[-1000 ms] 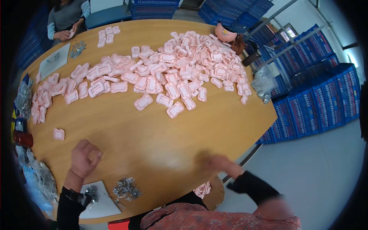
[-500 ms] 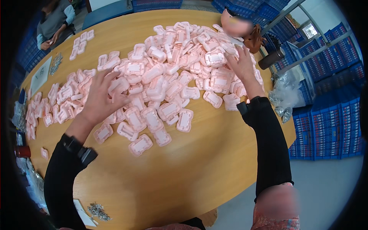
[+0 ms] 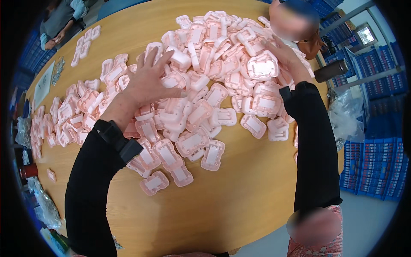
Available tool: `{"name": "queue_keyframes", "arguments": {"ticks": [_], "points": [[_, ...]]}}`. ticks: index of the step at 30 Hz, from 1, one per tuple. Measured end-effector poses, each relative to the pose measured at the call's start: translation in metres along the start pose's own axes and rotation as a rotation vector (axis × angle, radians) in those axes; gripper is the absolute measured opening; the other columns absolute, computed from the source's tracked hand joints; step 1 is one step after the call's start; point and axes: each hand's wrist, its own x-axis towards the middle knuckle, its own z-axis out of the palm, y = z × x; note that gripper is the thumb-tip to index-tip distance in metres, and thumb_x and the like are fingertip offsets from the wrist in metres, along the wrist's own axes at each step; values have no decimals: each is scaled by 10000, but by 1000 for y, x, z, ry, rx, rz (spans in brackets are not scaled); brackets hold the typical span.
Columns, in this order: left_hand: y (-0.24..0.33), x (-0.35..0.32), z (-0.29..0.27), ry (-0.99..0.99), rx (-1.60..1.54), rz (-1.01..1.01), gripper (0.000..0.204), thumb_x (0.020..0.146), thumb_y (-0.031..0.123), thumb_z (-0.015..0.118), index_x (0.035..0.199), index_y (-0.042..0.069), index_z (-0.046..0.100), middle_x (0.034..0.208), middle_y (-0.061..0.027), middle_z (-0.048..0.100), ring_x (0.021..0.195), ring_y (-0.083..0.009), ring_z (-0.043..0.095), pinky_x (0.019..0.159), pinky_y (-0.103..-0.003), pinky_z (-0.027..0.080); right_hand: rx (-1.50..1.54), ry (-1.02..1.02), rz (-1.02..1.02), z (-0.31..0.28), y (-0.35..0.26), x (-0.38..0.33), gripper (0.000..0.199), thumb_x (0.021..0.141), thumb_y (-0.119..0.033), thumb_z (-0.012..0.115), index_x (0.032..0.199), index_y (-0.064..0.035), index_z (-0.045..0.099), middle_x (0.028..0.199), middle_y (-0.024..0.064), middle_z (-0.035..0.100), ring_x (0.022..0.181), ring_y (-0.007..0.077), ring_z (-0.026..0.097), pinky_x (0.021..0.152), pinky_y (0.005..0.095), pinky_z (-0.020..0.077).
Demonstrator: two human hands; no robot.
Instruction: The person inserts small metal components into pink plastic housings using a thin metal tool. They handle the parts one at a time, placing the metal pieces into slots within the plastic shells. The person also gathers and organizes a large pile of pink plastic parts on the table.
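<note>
A big heap of pale pink plastic shells [image 3: 199, 113], rounded rectangles with raised rims, covers much of the wooden table [image 3: 205, 205]. Over the heap's left-middle part spreads my left hand [image 3: 147, 83], palm down, fingers wide apart and nothing in its grasp. At the heap's right side lies my right hand [image 3: 289, 60], fingers stretched out against the shells. Just beside its fingers sits a shell [image 3: 262, 67] with a bright, pale face turned up. Shells under both hands are partly hidden.
Across the table at far left, another person [image 3: 60, 25] sits near a short row of shells [image 3: 85, 45] and small metal parts [image 3: 58, 70]. A dark bottle [image 3: 330, 70] and clear plastic bags [image 3: 344, 113] stand at right, before stacked blue crates [image 3: 376, 158].
My left hand has shifted right and farther over the heap, its fingers spreading wider. My right hand still reaches to the heap's right side. The whole view has shifted somewhat.
</note>
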Motion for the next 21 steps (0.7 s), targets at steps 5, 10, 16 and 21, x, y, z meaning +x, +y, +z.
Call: {"name": "queue_keyframes", "arguments": {"ticks": [5,10,16,21], "points": [[5,-9,-8,-57,50,0,823,676,552,822,1403,247,587,1586,-232,310,1452,-482,269,1157,-643,277,330,-97,-19,14,-17,-34,895,788,-513,814,1440,23,515,1404,241,578,1267,318,582,1053,380,459],[-15,-46,-21,41,83,108,661,691,467,799,1297,242,664,1509,-212,434,1402,-438,363,1137,-618,280,61,-61,-191,29,-62,-78,810,806,-515,796,1415,-34,565,1426,202,562,1331,306,522,1121,382,394],[-50,-115,-42,-32,58,55,723,684,508,835,1327,252,628,1452,-157,490,1389,-364,392,1119,-714,242,176,-111,-117,48,-105,-133,751,844,-408,802,1435,-25,539,1449,169,537,1363,277,486,1150,382,363],[-64,-172,-62,-61,56,-5,692,716,485,832,1340,277,618,1460,-101,487,1397,-327,390,1081,-770,254,723,-360,-30,67,-141,-165,629,930,-141,714,1481,7,448,1456,142,516,1341,213,489,1107,346,419]]}}
